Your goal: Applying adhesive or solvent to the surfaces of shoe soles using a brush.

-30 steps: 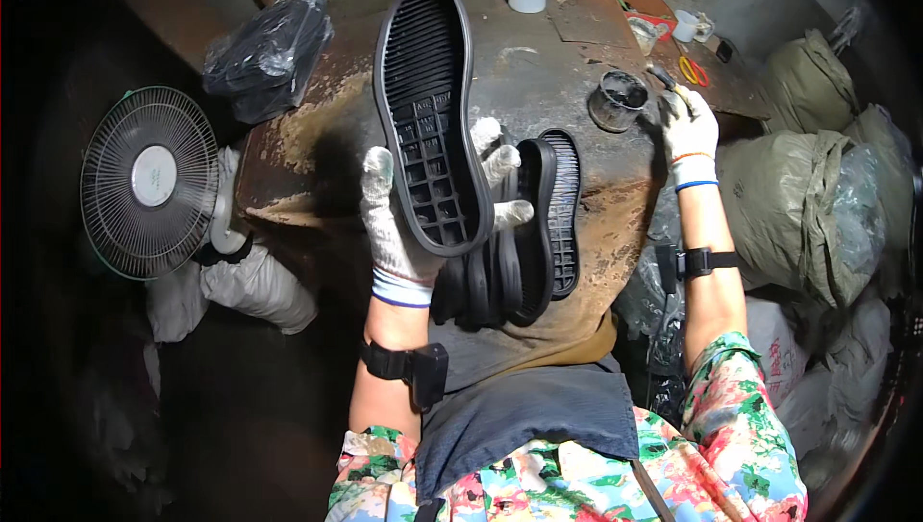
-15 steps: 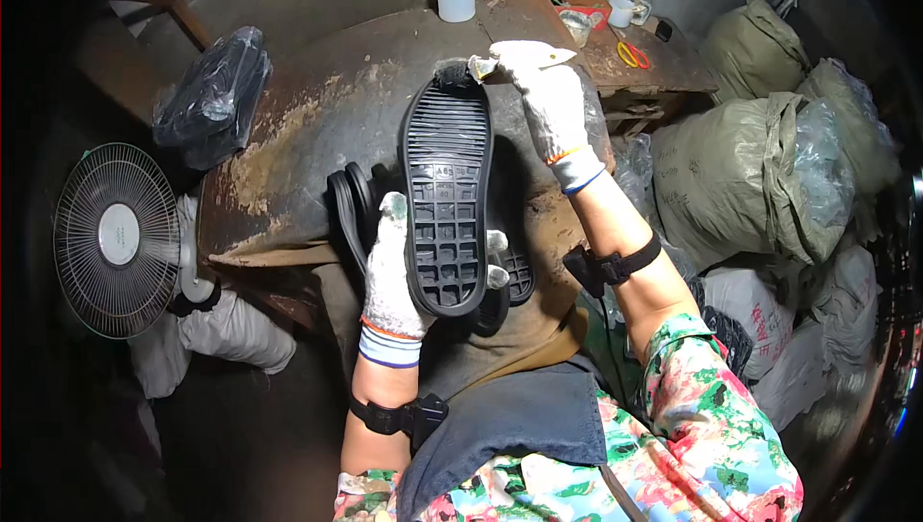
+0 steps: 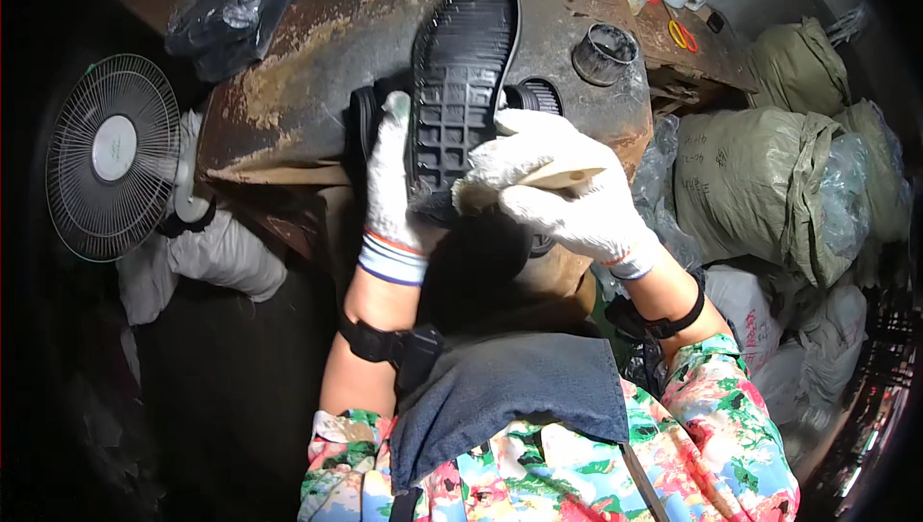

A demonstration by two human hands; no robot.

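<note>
My left hand [image 3: 389, 181], in a white knitted glove, grips a black shoe sole [image 3: 463, 89] from the side, tilted up over the bench front. Ridges cover the sole's upper half and square pockets the lower half; its surface has a wet shine. In my gloved right hand [image 3: 591, 205] is a brush [image 3: 567, 176] with a pale handle. Its bristles touch the lower right edge of the sole. Behind the left hand stand more dark soles [image 3: 360, 123], and another ridged sole [image 3: 540, 94] shows beyond the right hand.
A dark round tin [image 3: 604, 56] stands on the worn bench [image 3: 317, 128], right of the sole. A plastic-wrapped bundle [image 3: 236, 12] lies at the far left, beside a fan [image 3: 113, 149]. Yellow-handled scissors [image 3: 683, 37] rest on a side table. Stuffed sacks [image 3: 755, 186] crowd the right.
My right hand has brought the brush from the sole's top end down to its lower edge. The sole now sits higher in view and shines more. The dark tin has come into sight.
</note>
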